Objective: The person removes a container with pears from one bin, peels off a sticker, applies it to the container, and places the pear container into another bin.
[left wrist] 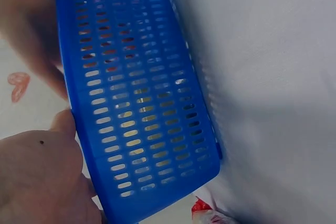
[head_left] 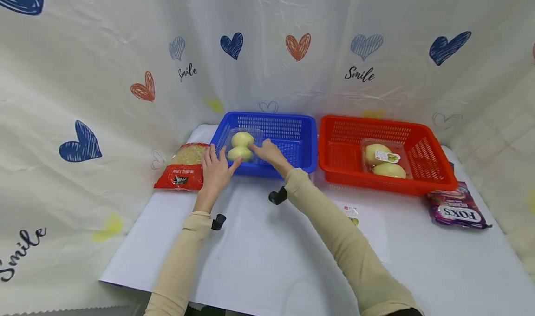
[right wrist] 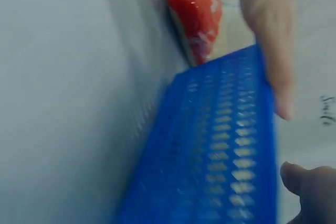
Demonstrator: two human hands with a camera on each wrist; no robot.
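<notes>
A clear plastic tray (head_left: 257, 134) with two round, pale yellow-green fruits (head_left: 242, 139) lies in the left part of the blue basket (head_left: 288, 122). At the basket's left front corner is my left hand (head_left: 215, 173), its fingers spread beside the tray. My right hand (head_left: 271, 154) reaches over the front rim, fingers extended toward the tray's right side. Whether either hand touches the tray is hard to tell. From both wrist views the perforated basket wall (left wrist: 142, 103) hides most of the fruits; the right wrist view is blurred.
To the left lies a red-and-clear food bag (head_left: 184, 169). A red basket (head_left: 342, 172) at right holds another fruit tray (head_left: 407, 160). Beyond its front corner lies a purple FOX'S packet (head_left: 457, 209). A white sheet with a small print (head_left: 352, 212) lies partly beneath the right sleeve.
</notes>
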